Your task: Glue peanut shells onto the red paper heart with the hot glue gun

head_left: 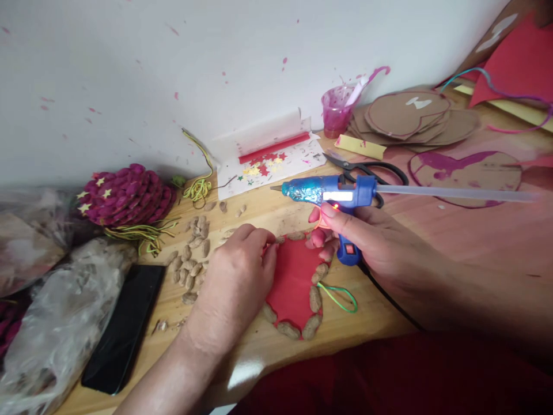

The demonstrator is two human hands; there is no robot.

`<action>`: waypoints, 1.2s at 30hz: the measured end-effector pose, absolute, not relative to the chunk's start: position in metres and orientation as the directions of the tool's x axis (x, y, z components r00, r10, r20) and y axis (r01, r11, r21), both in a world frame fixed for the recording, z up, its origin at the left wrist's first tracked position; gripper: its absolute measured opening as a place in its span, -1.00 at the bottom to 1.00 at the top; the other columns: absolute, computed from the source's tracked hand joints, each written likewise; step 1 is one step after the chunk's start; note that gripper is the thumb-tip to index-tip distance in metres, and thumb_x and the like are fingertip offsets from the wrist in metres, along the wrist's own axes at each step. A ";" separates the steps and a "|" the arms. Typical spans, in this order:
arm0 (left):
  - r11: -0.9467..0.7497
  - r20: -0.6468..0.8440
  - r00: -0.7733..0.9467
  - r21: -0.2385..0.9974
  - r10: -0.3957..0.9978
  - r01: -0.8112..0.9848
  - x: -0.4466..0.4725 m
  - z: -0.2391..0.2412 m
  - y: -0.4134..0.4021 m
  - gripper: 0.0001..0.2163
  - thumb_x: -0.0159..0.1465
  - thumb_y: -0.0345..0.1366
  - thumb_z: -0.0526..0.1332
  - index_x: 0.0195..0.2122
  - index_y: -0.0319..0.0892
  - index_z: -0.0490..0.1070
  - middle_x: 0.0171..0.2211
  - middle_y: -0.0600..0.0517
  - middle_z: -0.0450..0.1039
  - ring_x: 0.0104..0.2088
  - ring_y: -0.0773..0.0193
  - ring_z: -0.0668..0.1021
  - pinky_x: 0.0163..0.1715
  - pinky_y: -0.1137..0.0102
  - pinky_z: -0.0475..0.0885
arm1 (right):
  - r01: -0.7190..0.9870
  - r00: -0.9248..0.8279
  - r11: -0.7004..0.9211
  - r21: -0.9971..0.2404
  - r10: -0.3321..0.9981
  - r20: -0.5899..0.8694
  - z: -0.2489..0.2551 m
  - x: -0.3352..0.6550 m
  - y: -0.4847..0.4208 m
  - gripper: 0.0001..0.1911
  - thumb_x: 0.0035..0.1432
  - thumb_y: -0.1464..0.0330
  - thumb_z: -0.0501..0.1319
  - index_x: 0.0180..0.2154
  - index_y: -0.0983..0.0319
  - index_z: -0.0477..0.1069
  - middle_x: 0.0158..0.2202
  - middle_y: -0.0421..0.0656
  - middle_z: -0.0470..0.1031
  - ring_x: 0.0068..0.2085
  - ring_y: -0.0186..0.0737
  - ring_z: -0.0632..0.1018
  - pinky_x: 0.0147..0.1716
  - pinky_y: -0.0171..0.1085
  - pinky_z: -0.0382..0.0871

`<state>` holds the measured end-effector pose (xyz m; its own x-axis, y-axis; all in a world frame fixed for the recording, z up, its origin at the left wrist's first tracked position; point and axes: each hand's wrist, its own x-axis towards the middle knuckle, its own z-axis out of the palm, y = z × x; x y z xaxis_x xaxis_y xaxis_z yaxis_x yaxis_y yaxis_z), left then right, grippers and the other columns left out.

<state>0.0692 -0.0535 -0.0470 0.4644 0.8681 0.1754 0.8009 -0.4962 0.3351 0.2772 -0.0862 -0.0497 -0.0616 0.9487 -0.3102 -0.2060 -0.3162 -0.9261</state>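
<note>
A red heart-shaped piece (292,279) lies on the wooden table, its edge lined with peanut shells (314,298) and a green string loop (343,295) at its right side. My left hand (235,276) rests on the heart's upper left edge, fingers pinched together on a shell I can barely see. My right hand (367,233) grips a blue hot glue gun (332,192) above the heart, nozzle pointing left, a clear glue stick (453,193) jutting out of its back to the right.
Loose peanut shells (192,256) lie left of the heart. A black phone (125,325) and plastic bags (56,328) sit at the left. A magenta heart ornament (127,193), black scissors (367,168), a pink cup (336,109), star stickers (263,164) and cardboard hearts (410,115) stand further back.
</note>
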 end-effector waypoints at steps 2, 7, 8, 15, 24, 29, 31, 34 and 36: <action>-0.498 0.178 0.465 0.324 0.867 0.805 0.070 -0.047 -0.054 -0.91 0.27 -0.41 0.24 -0.30 -0.14 0.55 -0.35 -0.01 0.53 -0.44 0.26 0.53 -0.41 0.39 0.37 | -0.196 -0.074 -0.315 -0.929 0.949 -0.306 -0.051 0.278 -0.085 -0.56 0.18 -0.05 0.33 -0.26 0.20 0.45 -0.36 -0.15 0.55 -0.41 -0.27 0.53 -0.44 -0.29 0.47; -0.504 0.188 0.468 0.314 0.863 0.804 0.070 -0.049 -0.054 -0.91 0.28 -0.40 0.24 -0.30 -0.14 0.55 -0.36 -0.01 0.53 -0.45 0.26 0.52 -0.41 0.39 0.37 | -0.191 -0.074 -0.321 -0.927 0.947 -0.313 -0.049 0.278 -0.085 -0.57 0.19 -0.05 0.33 -0.27 0.19 0.44 -0.37 -0.14 0.56 -0.41 -0.27 0.53 -0.45 -0.30 0.47; -0.504 0.186 0.468 0.318 0.864 0.803 0.070 -0.050 -0.054 -0.91 0.28 -0.40 0.24 -0.30 -0.14 0.55 -0.35 -0.01 0.53 -0.45 0.26 0.52 -0.42 0.38 0.36 | -0.197 -0.066 -0.323 -0.926 0.946 -0.316 -0.048 0.277 -0.086 -0.58 0.19 -0.04 0.33 -0.27 0.19 0.44 -0.37 -0.15 0.56 -0.41 -0.27 0.53 -0.44 -0.30 0.47; -0.478 0.168 0.447 0.341 0.878 0.810 0.071 -0.049 -0.054 -0.91 0.28 -0.40 0.25 -0.31 -0.16 0.55 -0.36 -0.02 0.52 -0.45 0.25 0.51 -0.41 0.37 0.34 | -0.224 -0.055 -0.336 -0.915 0.941 -0.333 -0.045 0.276 -0.088 -0.58 0.19 -0.03 0.34 -0.28 0.20 0.44 -0.37 -0.16 0.56 -0.41 -0.29 0.53 -0.43 -0.32 0.46; -0.524 0.183 0.492 0.263 0.851 0.810 0.070 -0.050 -0.053 -0.90 0.30 -0.40 0.24 -0.32 -0.17 0.55 -0.36 -0.01 0.53 -0.45 0.26 0.53 -0.42 0.37 0.35 | -0.225 -0.054 -0.353 -0.908 0.935 -0.350 -0.045 0.276 -0.086 -0.56 0.16 -0.05 0.35 -0.28 0.20 0.44 -0.38 -0.15 0.55 -0.41 -0.28 0.52 -0.43 -0.30 0.45; -0.526 0.179 0.495 0.227 0.850 0.820 0.072 -0.048 -0.054 -0.90 0.30 -0.42 0.25 -0.32 -0.18 0.56 -0.36 0.01 0.54 -0.41 0.26 0.57 -0.40 0.38 0.37 | -0.232 -0.063 -0.354 -0.906 0.935 -0.350 -0.046 0.277 -0.085 -0.55 0.14 -0.06 0.36 -0.29 0.20 0.44 -0.39 -0.16 0.55 -0.42 -0.28 0.51 -0.44 -0.30 0.43; -0.520 0.165 0.494 0.216 0.853 0.826 0.073 -0.047 -0.054 -0.89 0.30 -0.44 0.24 -0.31 -0.18 0.56 -0.36 0.02 0.55 -0.40 0.26 0.57 -0.39 0.38 0.37 | -0.231 -0.075 -0.365 -0.902 0.931 -0.357 -0.045 0.277 -0.085 -0.55 0.15 -0.05 0.36 -0.29 0.20 0.43 -0.39 -0.17 0.55 -0.41 -0.28 0.52 -0.43 -0.30 0.42; -0.518 0.151 0.496 0.195 0.855 0.833 0.074 -0.045 -0.056 -0.89 0.31 -0.44 0.24 -0.32 -0.18 0.56 -0.35 0.02 0.55 -0.40 0.26 0.57 -0.40 0.38 0.37 | -0.238 -0.057 -0.368 -0.899 0.929 -0.366 -0.042 0.275 -0.086 -0.56 0.15 -0.04 0.36 -0.28 0.20 0.44 -0.39 -0.17 0.55 -0.41 -0.27 0.52 -0.42 -0.30 0.42; -0.515 0.143 0.496 0.181 0.857 0.838 0.074 -0.045 -0.058 -0.88 0.31 -0.42 0.23 -0.32 -0.18 0.56 -0.34 0.01 0.55 -0.41 0.24 0.57 -0.41 0.37 0.36 | -0.234 -0.025 -0.370 -0.899 0.927 -0.375 -0.041 0.274 -0.088 -0.58 0.17 -0.02 0.35 -0.28 0.20 0.44 -0.39 -0.17 0.54 -0.40 -0.27 0.52 -0.41 -0.29 0.43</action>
<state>0.0742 -0.0577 -0.0448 0.4958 0.8566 0.1428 0.8378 -0.5151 0.1809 0.2737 -0.0878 -0.0409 -0.0252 0.9266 -0.3753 -0.2341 -0.3704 -0.8989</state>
